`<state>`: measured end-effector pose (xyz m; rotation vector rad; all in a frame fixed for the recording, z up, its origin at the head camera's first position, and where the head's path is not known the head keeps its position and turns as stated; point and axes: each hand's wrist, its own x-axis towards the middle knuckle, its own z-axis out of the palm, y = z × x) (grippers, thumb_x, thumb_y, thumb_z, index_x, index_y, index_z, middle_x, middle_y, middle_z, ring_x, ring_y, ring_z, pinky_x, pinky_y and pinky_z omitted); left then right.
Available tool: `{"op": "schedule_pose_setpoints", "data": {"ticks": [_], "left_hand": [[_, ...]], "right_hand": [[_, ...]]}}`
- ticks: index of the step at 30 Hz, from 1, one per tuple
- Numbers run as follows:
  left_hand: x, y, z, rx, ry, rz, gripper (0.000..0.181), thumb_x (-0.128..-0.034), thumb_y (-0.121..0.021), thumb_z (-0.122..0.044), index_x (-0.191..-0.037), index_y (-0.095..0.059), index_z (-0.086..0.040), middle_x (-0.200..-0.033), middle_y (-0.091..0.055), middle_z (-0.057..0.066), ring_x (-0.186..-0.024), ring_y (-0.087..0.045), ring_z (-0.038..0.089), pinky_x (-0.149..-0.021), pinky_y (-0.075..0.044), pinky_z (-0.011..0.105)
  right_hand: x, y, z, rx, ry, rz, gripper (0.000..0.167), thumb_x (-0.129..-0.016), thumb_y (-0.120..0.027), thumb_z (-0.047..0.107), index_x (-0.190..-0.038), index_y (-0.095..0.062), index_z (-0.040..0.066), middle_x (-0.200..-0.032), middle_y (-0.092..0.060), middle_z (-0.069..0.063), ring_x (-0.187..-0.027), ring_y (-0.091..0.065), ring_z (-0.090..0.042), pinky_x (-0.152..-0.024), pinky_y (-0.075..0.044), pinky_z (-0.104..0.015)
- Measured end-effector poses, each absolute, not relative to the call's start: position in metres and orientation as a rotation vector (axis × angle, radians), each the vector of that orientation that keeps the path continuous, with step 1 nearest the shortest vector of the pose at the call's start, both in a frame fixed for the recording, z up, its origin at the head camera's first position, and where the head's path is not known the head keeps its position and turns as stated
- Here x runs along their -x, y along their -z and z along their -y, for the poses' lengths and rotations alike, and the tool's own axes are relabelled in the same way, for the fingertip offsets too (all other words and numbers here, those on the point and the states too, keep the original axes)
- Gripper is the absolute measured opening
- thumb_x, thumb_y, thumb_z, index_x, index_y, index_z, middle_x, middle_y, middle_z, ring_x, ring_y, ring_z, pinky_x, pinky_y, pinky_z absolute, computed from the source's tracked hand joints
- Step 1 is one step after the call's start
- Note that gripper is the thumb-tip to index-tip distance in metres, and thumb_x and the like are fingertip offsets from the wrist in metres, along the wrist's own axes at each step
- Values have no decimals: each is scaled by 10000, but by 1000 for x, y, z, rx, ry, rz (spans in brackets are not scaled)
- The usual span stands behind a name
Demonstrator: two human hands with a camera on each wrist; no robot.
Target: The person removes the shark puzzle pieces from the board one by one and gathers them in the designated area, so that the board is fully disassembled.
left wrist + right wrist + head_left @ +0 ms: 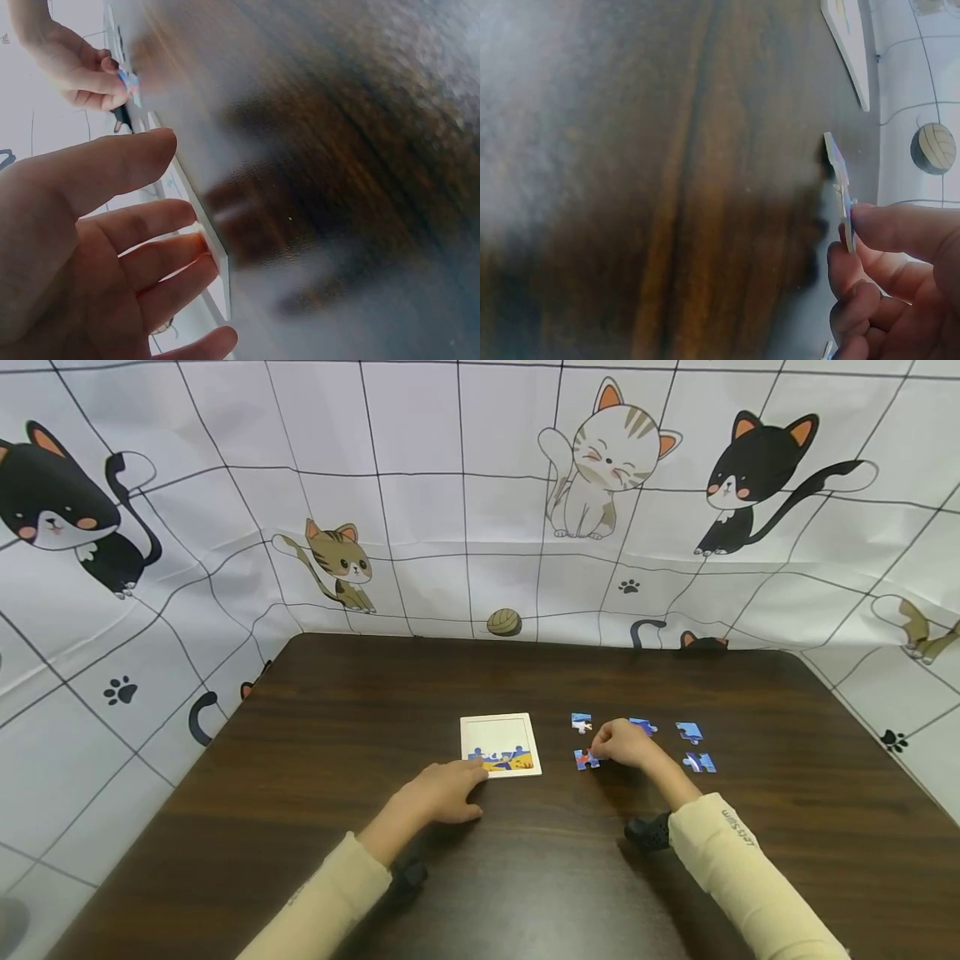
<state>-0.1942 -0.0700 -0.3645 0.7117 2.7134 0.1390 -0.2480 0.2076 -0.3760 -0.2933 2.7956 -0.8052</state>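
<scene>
A small square puzzle board (497,732) with a pale raised rim lies mid-table, its lower part filled with blue and yellow pieces. Fingers of my left hand (442,792) rest on its front left corner, nearly straight. In the left wrist view the fingertips meet the edge of the board. To the right, my right hand (628,744) pinches a blue and red jigsaw piece (584,760) between thumb and fingers. The right wrist view shows this piece (843,191) tilted and lifted off the table at the thumb.
More loose jigsaw pieces lie around the right hand: one behind the held piece (581,722), one partly behind the hand (643,725), and two farther right (688,732), (699,762). The dark wooden table (360,710) ends at a cat-patterned curtain (420,527).
</scene>
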Motion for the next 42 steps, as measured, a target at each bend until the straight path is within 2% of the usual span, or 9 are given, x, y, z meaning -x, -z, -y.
{"op": "schedule_pose_setpoints", "data": {"ticks": [7,12,18,22,27,31,36,42], "left_hand": [[192,363,70,-707,-130,-2717,512,-841,-639,-284,-1296,-502,-92,-1467,-371,68,-1346,-374,216,-1037,-363,493],[191,364,70,-715,-132,-2723,493,-839,-642,-284,-1272,-512,-87,-1466,-370,79,-1340,-382,223,-1021,-379,492],[190,368,72,-702,-148,-2742,485,-836,-646,-285,-1261,-515,-92,-1462,-377,76,-1336,-388,224,-1025,-378,484],[190,369,73,-700,-160,-2740,485,-841,-639,-284,-1269,-512,-94,-1466,-369,76,-1339,-383,224,-1030,-378,466],[186,365,78,-696,-174,-2715,510,-844,-636,-278,-1297,-503,-86,-1467,-368,82,-1349,-369,225,-1057,-360,434],[179,362,83,-679,-190,-2693,530,-844,-638,-278,-1316,-489,-88,-1471,-360,81,-1362,-348,224,-1073,-337,447],[172,363,88,-705,-194,-2696,533,-840,-642,-285,-1311,-493,-86,-1461,-377,88,-1354,-360,226,-1058,-341,488],[168,364,89,-723,-216,-2712,529,-832,-653,-279,-1301,-501,-85,-1448,-398,86,-1339,-384,231,-1047,-361,470]], "right_hand": [[247,378,-203,250,748,-2853,128,-788,-613,124,-742,-619,5,-643,-540,13,-594,-438,-97,-540,-350,-224],[246,378,-199,177,680,-2870,138,-828,-615,167,-779,-596,39,-687,-554,-8,-598,-449,-118,-525,-347,-240],[249,376,-196,97,584,-2896,169,-826,-638,231,-794,-576,77,-705,-549,-11,-624,-479,-141,-529,-351,-280],[250,375,-194,133,602,-2907,148,-843,-608,204,-800,-583,64,-721,-567,-25,-624,-480,-140,-529,-356,-277],[248,371,-184,246,708,-2956,162,-891,-528,158,-906,-608,17,-837,-625,-104,-637,-507,-155,-555,-400,-274],[240,370,-165,327,777,-2984,149,-881,-558,156,-928,-628,33,-877,-648,-111,-666,-559,-157,-570,-444,-282],[227,374,-137,571,763,-2981,130,-839,-608,111,-934,-657,37,-905,-652,-102,-807,-594,-197,-696,-493,-341],[210,375,-116,831,684,-2825,347,-848,-601,83,-1175,-574,-31,-1162,-617,-166,-1072,-568,-303,-914,-455,-441]]}}
